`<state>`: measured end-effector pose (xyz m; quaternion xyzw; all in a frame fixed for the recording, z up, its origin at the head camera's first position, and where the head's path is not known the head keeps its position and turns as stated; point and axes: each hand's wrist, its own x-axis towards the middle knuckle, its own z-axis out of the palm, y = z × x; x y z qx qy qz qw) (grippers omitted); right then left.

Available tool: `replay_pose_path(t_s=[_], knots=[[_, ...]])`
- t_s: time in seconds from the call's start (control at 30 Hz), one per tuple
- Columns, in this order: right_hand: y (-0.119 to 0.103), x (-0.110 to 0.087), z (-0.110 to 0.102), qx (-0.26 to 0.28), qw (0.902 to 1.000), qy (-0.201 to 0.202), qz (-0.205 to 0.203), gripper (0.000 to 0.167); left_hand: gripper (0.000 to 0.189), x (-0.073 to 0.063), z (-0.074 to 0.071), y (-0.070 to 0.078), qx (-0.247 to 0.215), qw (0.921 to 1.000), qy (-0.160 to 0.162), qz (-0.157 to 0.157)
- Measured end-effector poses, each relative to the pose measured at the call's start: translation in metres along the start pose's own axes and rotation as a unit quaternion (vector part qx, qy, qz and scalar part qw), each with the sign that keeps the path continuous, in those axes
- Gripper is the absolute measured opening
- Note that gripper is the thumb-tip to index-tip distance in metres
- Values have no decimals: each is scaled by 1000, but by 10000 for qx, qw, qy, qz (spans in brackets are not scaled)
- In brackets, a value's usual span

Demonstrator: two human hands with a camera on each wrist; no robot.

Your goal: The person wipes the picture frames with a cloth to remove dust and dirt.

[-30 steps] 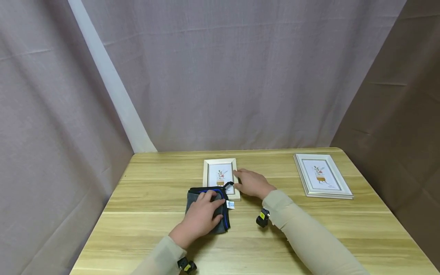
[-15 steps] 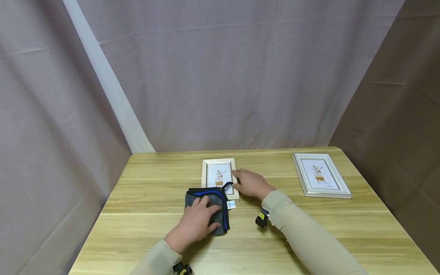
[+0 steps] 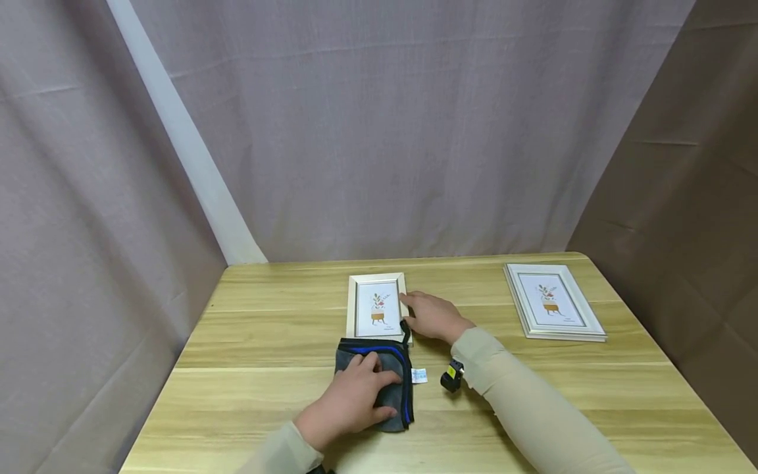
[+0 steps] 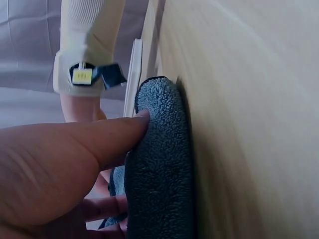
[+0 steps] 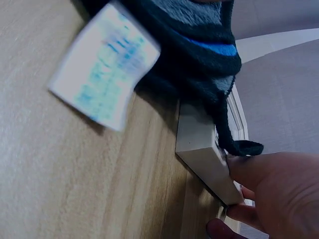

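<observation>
My left hand [image 3: 352, 399] rests on a folded grey cloth [image 3: 392, 394] with black and blue edging, fingers slightly bent. In the left wrist view, the thumb [image 4: 127, 133] presses the cloth's fluffy upper side. The cloth overlaps the near edge of a cream picture frame [image 3: 353, 304], which lies face up and shows a plant print. At the frame's right edge, my right hand [image 3: 437, 316] pinches it between thumb and fingers. The right wrist view shows the thumb on top beside the cloth's black loop [image 5: 241, 148] and fingers against the frame's side.
Further right on the wooden table [image 3: 260, 375] lies a stack of white picture frames [image 3: 586, 306], the top one with a similar print. A white label [image 3: 418, 376] sticks out from the cloth's right edge. Grey curtains [image 3: 379, 131] stand behind the table.
My left hand and the cloth have slid toward me and slightly right, uncovering the whole print. My right hand keeps its place on the frame's edge.
</observation>
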<state>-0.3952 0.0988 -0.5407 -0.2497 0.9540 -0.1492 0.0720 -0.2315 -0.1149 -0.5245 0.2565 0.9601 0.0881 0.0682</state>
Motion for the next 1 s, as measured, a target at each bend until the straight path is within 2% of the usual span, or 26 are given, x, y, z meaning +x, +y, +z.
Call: replay_pose_path(t_s=[0.3,0.47,0.6,0.73,0.9,0.97,1.0], knots=[[3,-2,1,35,10000,-49,13,68,47,-8,5,23,-352,9985,-407,67],[4,-3,0,35,9999,-123,47,68,51,-10,2,28,-553,9961,-644,254],[5,-3,1,46,9999,-83,43,68,51,-7,2,24,-720,9945,-642,403],[6,-3,4,95,9999,-62,108,68,49,-2,-1,17,-1094,9899,-747,503],[7,-4,9,187,9998,-60,83,67,50,3,-11,0,-1835,9755,-887,826],[7,-4,10,282,9996,3,47,66,47,5,-15,-8,-2159,9692,-761,913],[7,-4,11,340,9994,40,46,66,44,7,-17,-12,-2304,9670,-581,923]])
